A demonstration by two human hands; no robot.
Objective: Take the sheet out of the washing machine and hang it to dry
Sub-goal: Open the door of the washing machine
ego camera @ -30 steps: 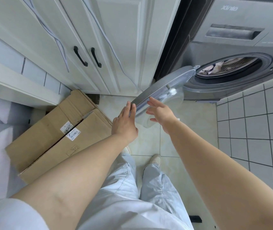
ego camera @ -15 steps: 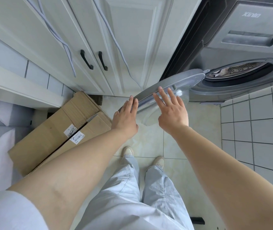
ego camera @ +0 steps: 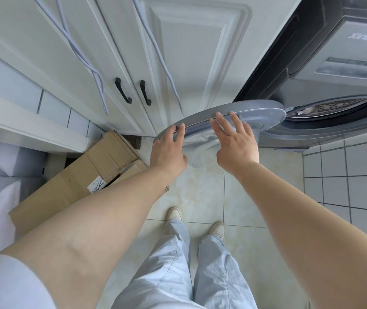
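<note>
Hands — two, both extended toward one washing machine door (ego camera: pixel 258 112). Left hand (ego camera: pixel 167 150): fingers straight, fingertips resting on the outer rim of the door at its free edge; nothing is gripped. Right hand (ego camera: pixel 236 143): fingers straight and spread, laid flat against the inner face of the door; nothing is gripped.

Door position: swung out from the washing machine (ego camera: pixel 334 70), standing roughly edge-on to the camera, hinged at its right end beside the drum opening (ego camera: pixel 334 110).

Sheet: a small patch of pale fabric (ego camera: pixel 300 112) shows at the left edge of the drum opening, inside the machine. Whether this fabric is the sheet cannot be told; the rest of the drum interior is hidden by the viewing angle.

Surroundings, counted:
- One white cabinet (ego camera: pixel 178 52) left of the machine, with two black handles (ego camera: pixel 123 91) side by side.
- Several pale cables (ego camera: pixel 84 59) hanging across the cabinet front — the exact number cannot be told.
- One cardboard box (ego camera: pixel 78 181) lying on the floor (ego camera: pixel 204 192), partly behind the left forearm.
- Two feet in light shoes (ego camera: pixel 174 214) on the floor tiles, below two pale trouser legs.
- One tiled wall (ego camera: pixel 351 175) at right.
</note>
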